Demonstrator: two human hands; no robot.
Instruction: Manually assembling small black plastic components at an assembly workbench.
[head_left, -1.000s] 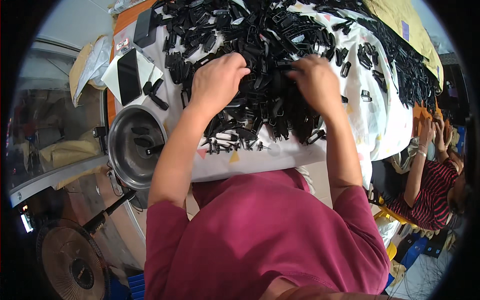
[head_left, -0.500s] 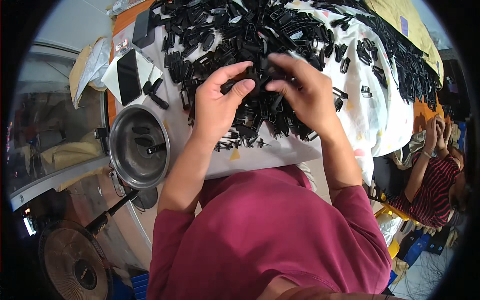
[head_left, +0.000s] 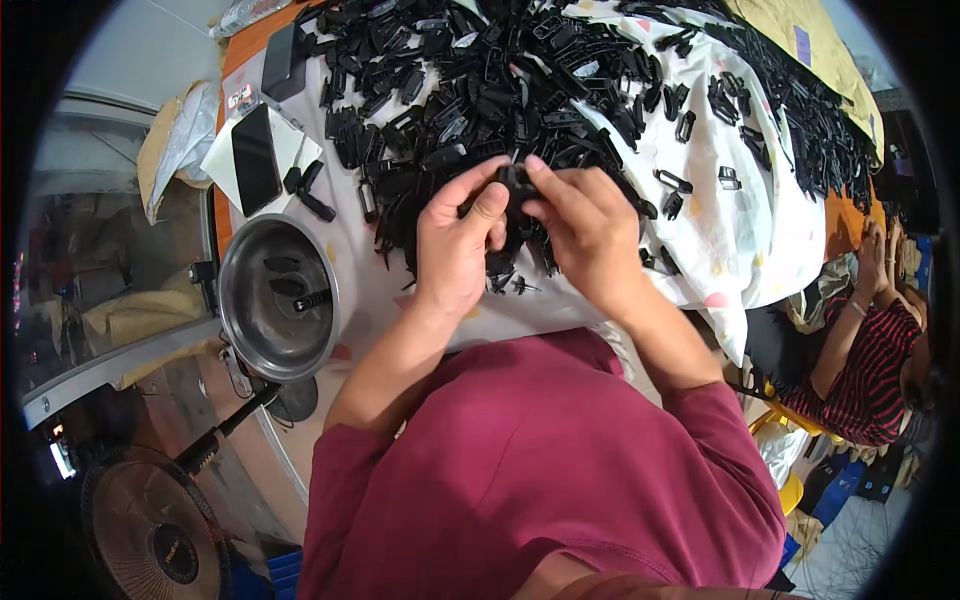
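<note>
Both hands meet over the near part of a large heap of small black plastic parts (head_left: 480,95), some of them looped like clips or buckles. Between their fingertips is one small black plastic part (head_left: 517,183). My left hand (head_left: 457,245) is closed, its thumb and index finger at the left side of the part. On the other side my right hand (head_left: 597,230) pinches it with thumb and index finger. The part's exact shape is hard to make out against the dark heap.
To the left stands a steel bowl (head_left: 328,300) with a few black pieces inside. Beyond it a phone (head_left: 257,160) lies on white paper (head_left: 222,158). A patterned white cloth (head_left: 770,240) covers the table. A fan (head_left: 150,520) stands lower left; another person (head_left: 865,370) sits at right.
My hands have come closer together. My right hand has moved left and slightly down, its fingers closing on the small black part. The left hand has shifted a little right and nearer me.
</note>
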